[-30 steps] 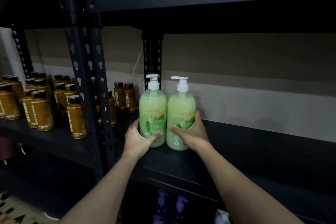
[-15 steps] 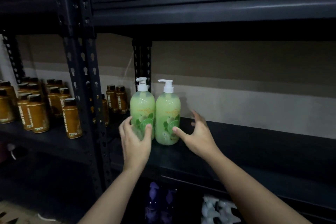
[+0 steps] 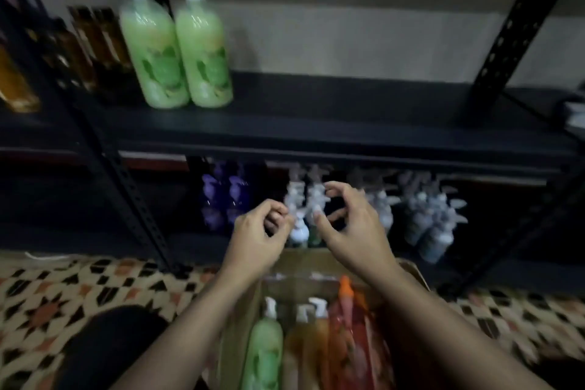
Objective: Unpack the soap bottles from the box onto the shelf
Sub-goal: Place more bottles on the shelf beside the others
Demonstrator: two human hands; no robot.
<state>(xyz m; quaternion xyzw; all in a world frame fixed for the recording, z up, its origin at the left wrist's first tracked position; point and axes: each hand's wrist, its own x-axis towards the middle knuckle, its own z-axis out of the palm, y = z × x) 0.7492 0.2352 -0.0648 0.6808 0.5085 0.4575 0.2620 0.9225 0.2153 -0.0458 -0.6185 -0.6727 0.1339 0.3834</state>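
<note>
Two green pump soap bottles (image 3: pixel 177 41) stand side by side at the left end of the dark shelf (image 3: pixel 316 123). Below, an open cardboard box (image 3: pixel 411 272) holds a green bottle (image 3: pixel 264 348), an amber one (image 3: pixel 304 348) and red-orange ones (image 3: pixel 351 339). My left hand (image 3: pixel 256 237) hovers above the box's far edge with fingers curled and nothing in it. To its right, my right hand (image 3: pixel 351 231) is at the same height, fingers spread and curved, also holding nothing. The picture is blurred by motion.
Brown and amber bottles (image 3: pixel 88 51) fill the neighbouring shelf bay at left. The lower shelf carries purple bottles (image 3: pixel 221 196) and several pale pump bottles (image 3: pixel 433 222). Black perforated uprights (image 3: pixel 126 187) frame the bay. The box sits on a patterned floor (image 3: pixel 47 301).
Both hands have let go of the two green bottles and come down from the shelf to above the box. My view has tipped downward, bringing the box and floor into sight.
</note>
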